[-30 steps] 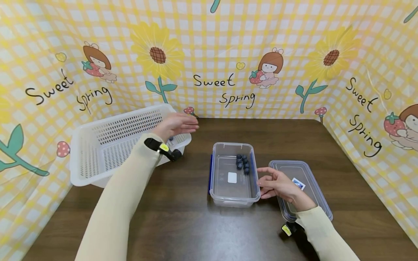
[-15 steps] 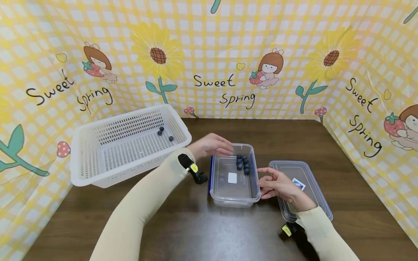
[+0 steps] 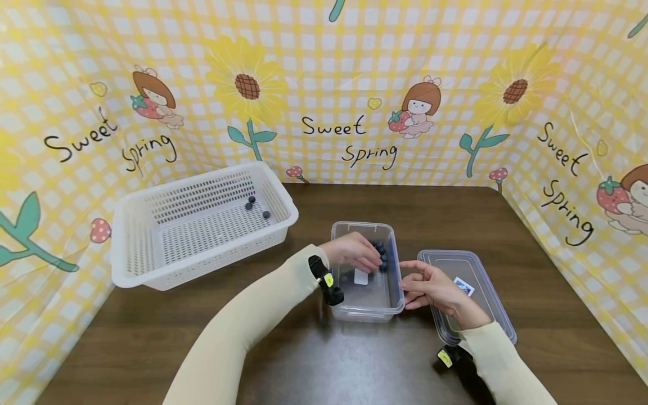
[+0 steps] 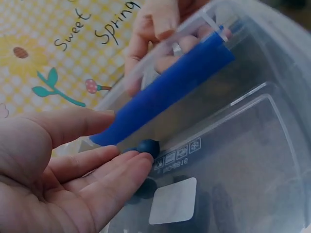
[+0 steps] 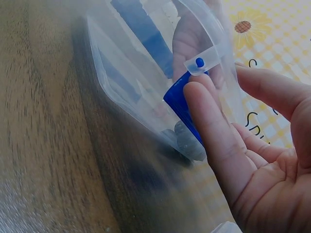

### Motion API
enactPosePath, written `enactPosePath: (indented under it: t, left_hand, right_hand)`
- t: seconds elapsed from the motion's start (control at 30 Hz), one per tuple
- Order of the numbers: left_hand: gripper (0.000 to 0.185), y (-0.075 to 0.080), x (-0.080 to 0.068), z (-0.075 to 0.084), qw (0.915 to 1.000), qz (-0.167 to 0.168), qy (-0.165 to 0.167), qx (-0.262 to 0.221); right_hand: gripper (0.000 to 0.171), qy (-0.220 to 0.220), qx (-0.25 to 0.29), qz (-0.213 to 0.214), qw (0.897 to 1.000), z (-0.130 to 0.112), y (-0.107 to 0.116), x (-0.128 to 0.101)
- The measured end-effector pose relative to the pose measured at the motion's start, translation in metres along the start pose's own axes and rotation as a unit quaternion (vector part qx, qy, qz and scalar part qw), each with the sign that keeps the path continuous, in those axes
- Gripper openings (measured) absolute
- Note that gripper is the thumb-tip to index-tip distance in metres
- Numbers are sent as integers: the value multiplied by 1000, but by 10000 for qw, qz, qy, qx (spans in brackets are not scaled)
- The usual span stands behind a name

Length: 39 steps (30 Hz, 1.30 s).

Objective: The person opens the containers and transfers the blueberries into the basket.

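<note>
A clear plastic box point(image 3: 364, 310) stands uncovered on the table. My left hand point(image 3: 354, 251) is down inside it, above several blueberries point(image 3: 383, 260) along the right wall. In the left wrist view, a blueberry point(image 4: 148, 147) shows just beyond the fingertips, and thumb and fingers stand apart with nothing seen between them. Outside the box, my right hand point(image 3: 434, 286) touches the right wall with extended fingers, one lying against a blue side flap point(image 5: 182, 99) in the right wrist view. The left hand covers some of the berries.
A white perforated basket point(image 3: 133, 242) stands at the left with three blueberries point(image 3: 266, 215) on its floor. The box's lid point(image 3: 491, 301) lies flat at the right, partly under my right hand. A yellow checked cloth point(image 3: 324, 67) walls the table's back and sides.
My left hand has come from over the basket's right end, across the table, and down into the box. My right hand has stayed at the box's right wall.
</note>
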<state>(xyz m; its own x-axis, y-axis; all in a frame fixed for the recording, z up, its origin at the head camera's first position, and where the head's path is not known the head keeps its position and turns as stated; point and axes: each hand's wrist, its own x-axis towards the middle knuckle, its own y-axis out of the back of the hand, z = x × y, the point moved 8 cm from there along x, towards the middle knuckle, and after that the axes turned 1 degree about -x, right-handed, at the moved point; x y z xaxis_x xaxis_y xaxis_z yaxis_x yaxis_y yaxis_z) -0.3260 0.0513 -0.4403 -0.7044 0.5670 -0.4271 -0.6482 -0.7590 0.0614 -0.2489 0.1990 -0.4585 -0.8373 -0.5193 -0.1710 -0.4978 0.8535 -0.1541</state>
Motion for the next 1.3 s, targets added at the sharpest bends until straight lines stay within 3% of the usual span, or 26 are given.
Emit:
enactPosePath:
  t: [0.27, 0.47, 0.6, 0.73, 1.03, 1.3]
  left_hand:
    - [21, -7, 8, -11, 9996, 9, 34, 286]
    - [22, -13, 13, -12, 9999, -98, 33, 92]
    - [17, -22, 15, -15, 9990, -325, 202, -211]
    - [18, -25, 16, -15, 9985, -334, 298, -321]
    - [20, -22, 14, -11, 9988, -420, 158, -215]
    - [24, -3, 1, 12, 9983, -520, -201, -193]
  right_hand:
    - [51, 16, 44, -16, 10000, 1, -2, -1]
    - [49, 74, -11, -57, 10000, -1, -1, -3]
    - [48, 45, -27, -88, 9999, -2, -1, -2]
    - [52, 15, -57, -110, 9999, -3, -3, -1]
    - [55, 59, -59, -149, 9999, -6, -4, -2]
    - [51, 50, -13, -137, 9999, -4, -5, -2]
